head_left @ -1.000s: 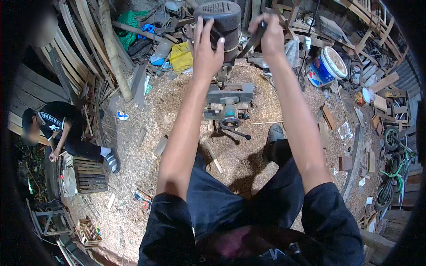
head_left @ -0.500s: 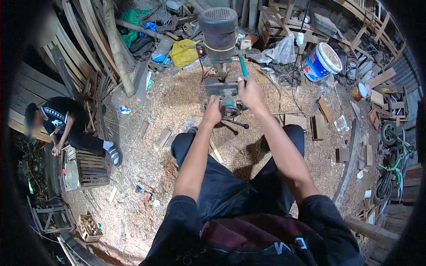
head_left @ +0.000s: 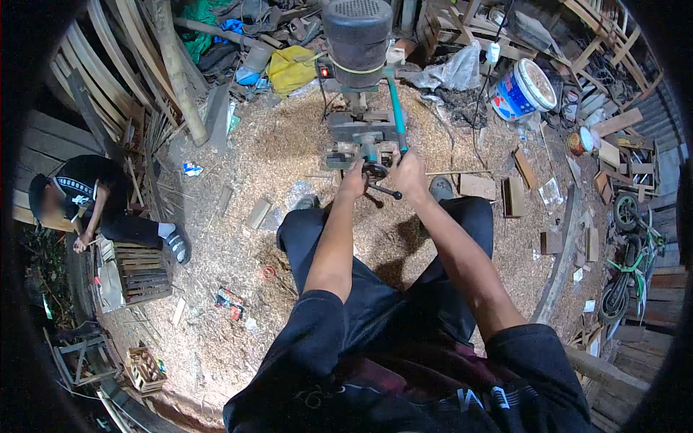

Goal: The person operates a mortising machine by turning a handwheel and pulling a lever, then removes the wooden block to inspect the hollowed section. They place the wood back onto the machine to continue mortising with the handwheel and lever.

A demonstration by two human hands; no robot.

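Observation:
A floor-standing drilling machine stands ahead of me in the sawdust, with a dark motor (head_left: pixel 357 32) on top and a green lever (head_left: pixel 394 108) running down its right side. My right hand (head_left: pixel 408 175) is closed around the lower end of that lever. My left hand (head_left: pixel 354 180) rests against the front of the machine's table, right beside the small handwheel (head_left: pixel 376 171). Its fingers are curled, and what they grip is hidden. My knees are on either side below the machine.
Another person sits at the left (head_left: pixel 79 195) beside a slatted wooden crate (head_left: pixel 141 274). A blue and white bucket (head_left: pixel 521 90) stands at the back right, and a yellow bag (head_left: pixel 289 68) lies behind the machine. Wood blocks (head_left: pixel 514 196) and planks litter the sawdust floor.
My hands dropped from the motor top to the machine's table. The right hand took the green lever and pulled it lower, and the left settled by the handwheel.

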